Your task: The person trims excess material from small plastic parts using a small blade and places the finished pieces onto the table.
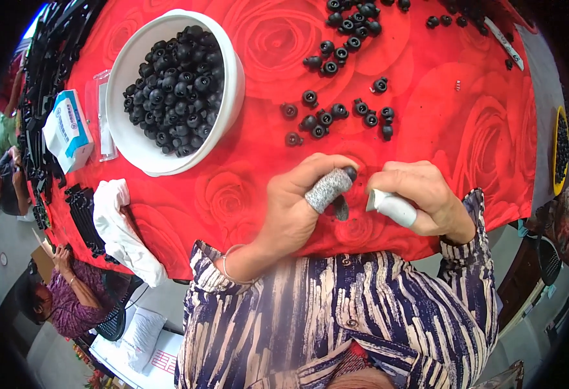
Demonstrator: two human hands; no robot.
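Note:
My left hand [291, 206] is closed, pinching a small black round plastic part [350, 173] between the thumb and forefinger. A grey knitted finger sleeve [326, 192] covers its thumb. Just to the right, my right hand [424, 188] is curled, with a white wrap [396, 209] around its thumb. Whatever its fingertips grip is too small or hidden to name. The two hands are close but apart, above the near edge of the red tablecloth [265, 227]. Beyond them lie several loose black round parts [324, 117], some with a pale ring inside an opening.
A white bowl [234, 97] heaped with black parts stands at the left. Beside it are a tissue box [66, 129], a white cloth [119, 223] and black strips [83, 214]. More parts [356, 26] are spread at the back. Another person [77, 298] sits at lower left.

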